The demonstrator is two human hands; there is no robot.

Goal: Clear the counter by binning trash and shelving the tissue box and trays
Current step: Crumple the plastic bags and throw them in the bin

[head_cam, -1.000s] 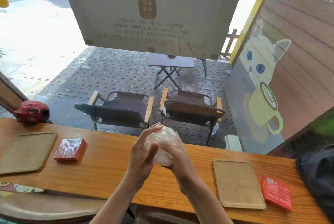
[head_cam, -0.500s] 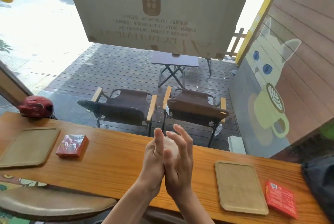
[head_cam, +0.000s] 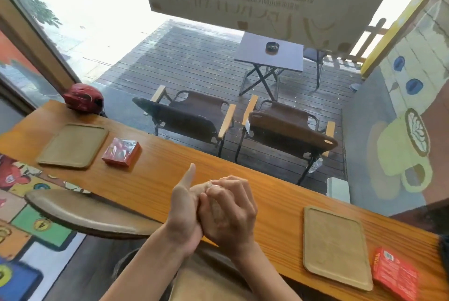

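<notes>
With both hands pressed together over the counter (head_cam: 150, 174), your right hand (head_cam: 228, 210) curls shut around the crumpled clear wrapper (head_cam: 211, 183), only a sliver showing, against your left hand (head_cam: 184, 206), which lies flat with thumb up. Left tray (head_cam: 73, 145) sits at the counter's left end, red tissue box (head_cam: 121, 152) just beside it. Right tray (head_cam: 335, 244) lies right of your hands, second red box (head_cam: 393, 274) just beside that. Red helmet (head_cam: 83, 98) sits at the far left corner.
</notes>
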